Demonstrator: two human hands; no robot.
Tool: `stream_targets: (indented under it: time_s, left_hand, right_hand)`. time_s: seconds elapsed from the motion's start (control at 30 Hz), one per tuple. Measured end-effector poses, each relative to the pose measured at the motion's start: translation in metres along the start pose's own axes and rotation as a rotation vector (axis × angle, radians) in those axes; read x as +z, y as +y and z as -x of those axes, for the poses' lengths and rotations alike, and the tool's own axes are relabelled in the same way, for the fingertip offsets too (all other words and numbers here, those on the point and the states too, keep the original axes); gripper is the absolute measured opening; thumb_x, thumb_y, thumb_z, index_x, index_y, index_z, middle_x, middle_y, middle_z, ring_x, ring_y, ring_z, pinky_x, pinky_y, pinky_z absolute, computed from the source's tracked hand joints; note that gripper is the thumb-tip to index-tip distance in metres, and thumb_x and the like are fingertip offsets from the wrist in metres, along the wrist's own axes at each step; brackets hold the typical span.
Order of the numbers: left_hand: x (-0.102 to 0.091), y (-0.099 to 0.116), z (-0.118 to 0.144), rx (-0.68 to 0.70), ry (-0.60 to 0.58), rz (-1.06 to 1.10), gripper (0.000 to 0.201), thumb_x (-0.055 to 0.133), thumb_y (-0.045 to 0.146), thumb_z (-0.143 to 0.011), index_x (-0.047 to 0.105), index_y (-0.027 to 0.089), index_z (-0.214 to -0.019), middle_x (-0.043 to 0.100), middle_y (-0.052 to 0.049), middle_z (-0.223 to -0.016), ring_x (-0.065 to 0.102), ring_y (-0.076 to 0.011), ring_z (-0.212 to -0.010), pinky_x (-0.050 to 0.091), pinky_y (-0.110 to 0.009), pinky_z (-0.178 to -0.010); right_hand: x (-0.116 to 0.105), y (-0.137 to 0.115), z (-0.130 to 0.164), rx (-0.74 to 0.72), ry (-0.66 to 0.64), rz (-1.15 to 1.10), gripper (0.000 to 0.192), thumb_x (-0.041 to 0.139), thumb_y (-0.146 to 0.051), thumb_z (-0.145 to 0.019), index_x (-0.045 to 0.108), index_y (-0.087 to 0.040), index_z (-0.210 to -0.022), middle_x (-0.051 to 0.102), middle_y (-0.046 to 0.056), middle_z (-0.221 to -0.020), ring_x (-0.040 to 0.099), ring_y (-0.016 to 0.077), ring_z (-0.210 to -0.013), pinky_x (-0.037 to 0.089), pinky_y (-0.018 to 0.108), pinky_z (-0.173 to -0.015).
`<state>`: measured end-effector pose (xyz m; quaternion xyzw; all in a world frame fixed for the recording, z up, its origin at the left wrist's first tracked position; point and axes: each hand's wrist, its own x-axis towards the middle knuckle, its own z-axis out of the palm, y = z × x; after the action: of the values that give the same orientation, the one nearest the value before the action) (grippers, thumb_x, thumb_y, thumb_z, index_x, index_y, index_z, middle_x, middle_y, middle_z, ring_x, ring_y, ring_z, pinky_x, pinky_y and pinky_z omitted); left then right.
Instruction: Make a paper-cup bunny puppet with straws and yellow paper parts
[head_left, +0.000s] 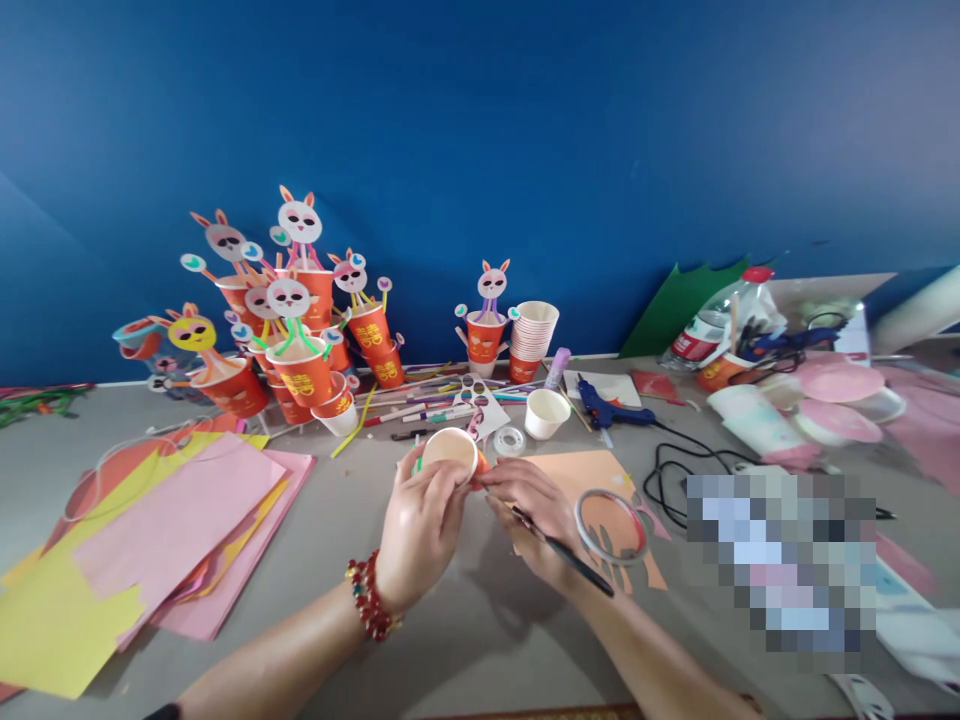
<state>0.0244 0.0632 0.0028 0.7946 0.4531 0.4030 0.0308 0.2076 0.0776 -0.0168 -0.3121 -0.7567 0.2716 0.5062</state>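
Observation:
A paper cup [451, 456], orange outside and pale within, is gripped in my left hand [424, 525], its mouth tilted toward me. My right hand [536, 510] closes round a slim black-handled tool [576, 568] that looks like a craft knife. The tool's tip meets the cup's right side; the exact contact is hidden by my fingers. Just beyond the cup are a roll of clear tape [509, 441], a small white paper cup [547, 413] and a white sheet with round holes [491, 418].
Finished rabbit-faced cups [300, 375] stand at the back left, another [486, 335] beside a cup stack [534, 335]. Coloured paper [187, 510] lies left. To the right are a blue glue gun [609, 408] with its cord, orange paper [581, 470] and a larger tape roll [611, 527].

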Motion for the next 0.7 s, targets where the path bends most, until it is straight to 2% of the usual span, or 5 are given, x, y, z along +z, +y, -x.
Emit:
stream_targets:
  time_s: [0.1, 0.3, 0.4, 0.5, 0.7]
  left_hand:
    - [0.000, -0.001, 0.000, -0.022, -0.012, 0.017, 0.015, 0.049, 0.010, -0.093, 0.059, 0.021, -0.099, 0.074, -0.003, -0.092, 0.069, -0.0171, -0.086, 0.041, -0.047, -0.104]
    - [0.002, -0.001, 0.003, 0.166, 0.046, -0.145, 0.030, 0.049, 0.001, -0.089, 0.058, 0.018, -0.112, 0.077, -0.006, -0.099, 0.070, -0.0204, -0.101, 0.029, -0.054, -0.114]
    - [0.001, 0.000, 0.002, 0.176, 0.066, -0.162, 0.030, 0.050, 0.002, -0.089, 0.058, 0.018, -0.113, 0.077, -0.006, -0.099, 0.071, -0.0199, -0.101, 0.028, -0.053, -0.115]
    - [0.001, 0.001, 0.000, 0.125, 0.033, -0.109, 0.027, 0.049, 0.002, -0.089, 0.059, 0.019, -0.108, 0.077, -0.004, -0.098, 0.071, -0.0193, -0.096, 0.031, -0.053, -0.113]
    - [0.001, -0.005, 0.000, -0.006, -0.060, 0.031, 0.015, 0.049, 0.011, -0.094, 0.057, 0.020, -0.101, 0.074, -0.002, -0.089, 0.068, -0.0168, -0.084, 0.039, -0.049, -0.107]
  right_hand:
    - [-0.003, -0.001, -0.002, -0.083, -0.019, 0.069, 0.014, 0.060, -0.019, -0.091, 0.072, -0.025, -0.091, 0.076, 0.007, -0.102, 0.069, 0.0241, -0.099, 0.049, 0.044, -0.097]
    - [0.021, 0.002, 0.010, 0.554, 0.185, -0.492, 0.020, 0.065, -0.039, -0.088, 0.069, -0.023, -0.077, 0.073, 0.005, -0.100, 0.067, 0.0252, -0.100, 0.051, 0.038, -0.091]
    - [0.028, 0.004, 0.014, 0.670, 0.235, -0.697, 0.021, 0.068, -0.043, -0.086, 0.070, -0.023, -0.082, 0.074, 0.005, -0.098, 0.067, 0.0251, -0.099, 0.050, 0.039, -0.092]
    - [0.020, 0.004, 0.010, 0.541, 0.176, -0.481, 0.019, 0.066, -0.040, -0.088, 0.072, -0.023, -0.081, 0.074, 0.006, -0.100, 0.067, 0.0257, -0.099, 0.050, 0.039, -0.092]
    - [-0.005, 0.000, -0.003, -0.092, -0.071, 0.095, 0.018, 0.059, -0.017, -0.091, 0.072, -0.026, -0.098, 0.076, 0.007, -0.102, 0.068, 0.0250, -0.099, 0.048, 0.045, -0.097]
